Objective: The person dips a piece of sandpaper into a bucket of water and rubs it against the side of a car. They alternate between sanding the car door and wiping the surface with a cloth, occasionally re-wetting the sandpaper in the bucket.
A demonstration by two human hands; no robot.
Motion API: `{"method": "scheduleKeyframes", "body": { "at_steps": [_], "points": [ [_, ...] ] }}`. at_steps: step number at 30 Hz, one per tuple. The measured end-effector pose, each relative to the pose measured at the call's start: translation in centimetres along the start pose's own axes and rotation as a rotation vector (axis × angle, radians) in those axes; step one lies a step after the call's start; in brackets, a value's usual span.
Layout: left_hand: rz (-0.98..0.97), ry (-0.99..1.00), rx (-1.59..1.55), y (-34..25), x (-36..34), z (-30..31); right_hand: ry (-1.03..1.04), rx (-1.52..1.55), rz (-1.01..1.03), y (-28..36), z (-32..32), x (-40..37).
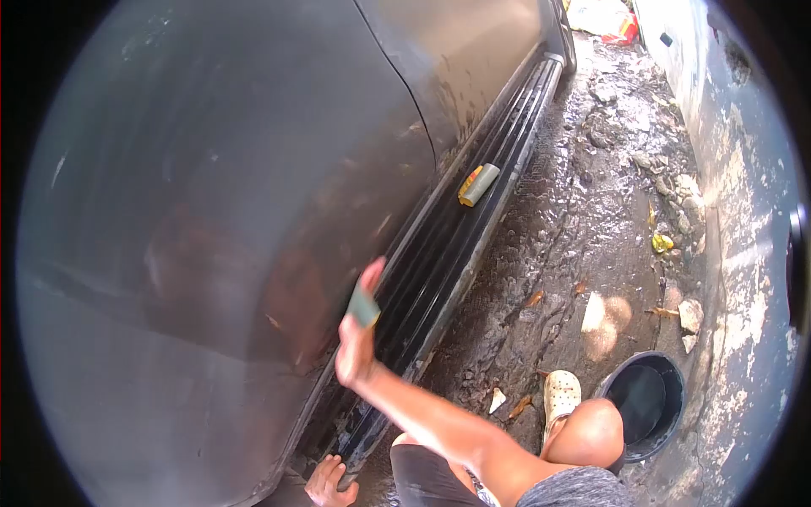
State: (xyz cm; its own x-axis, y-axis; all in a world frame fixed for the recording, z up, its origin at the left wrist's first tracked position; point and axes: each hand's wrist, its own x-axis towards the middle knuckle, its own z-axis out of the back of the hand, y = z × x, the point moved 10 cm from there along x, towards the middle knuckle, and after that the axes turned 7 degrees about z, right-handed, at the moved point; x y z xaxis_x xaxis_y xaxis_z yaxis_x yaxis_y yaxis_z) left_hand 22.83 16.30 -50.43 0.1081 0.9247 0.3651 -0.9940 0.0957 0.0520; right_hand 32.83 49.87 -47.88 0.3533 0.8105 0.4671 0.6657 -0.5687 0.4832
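Observation:
My right hand (358,342) holds a grey-green piece of sheet (364,308) against the lower edge of the dark vehicle's side panel (228,211). The sheet wraps across the fingers. Lower down, my left hand (331,483) rests with its fingers on the near end of the black ribbed running board (414,300); its fingers are a little apart. Farther along that board lies a grey roll or block with a yellow-orange part beside it (479,185).
A black bucket with dark liquid (646,397) stands at the lower right, by my foot in a cream clog (561,395). Wet muddy ground (583,203) with stones and leaves runs between the vehicle and a peeling blue-white wall (752,253). Litter (604,21) lies at the far end.

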Motion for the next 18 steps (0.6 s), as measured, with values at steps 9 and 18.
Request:
{"method": "scheduleKeyframes", "body": {
  "at_steps": [9,18],
  "points": [
    [-0.054,0.01,-0.015,-0.2,0.1,0.0,0.049,-0.034,0.076,1.2,1.1,3.4],
    [-0.073,0.036,-0.03,-0.1,-0.2,-0.2,-0.048,-0.084,0.069,-0.7,2.8,7.7]
  ]
}}
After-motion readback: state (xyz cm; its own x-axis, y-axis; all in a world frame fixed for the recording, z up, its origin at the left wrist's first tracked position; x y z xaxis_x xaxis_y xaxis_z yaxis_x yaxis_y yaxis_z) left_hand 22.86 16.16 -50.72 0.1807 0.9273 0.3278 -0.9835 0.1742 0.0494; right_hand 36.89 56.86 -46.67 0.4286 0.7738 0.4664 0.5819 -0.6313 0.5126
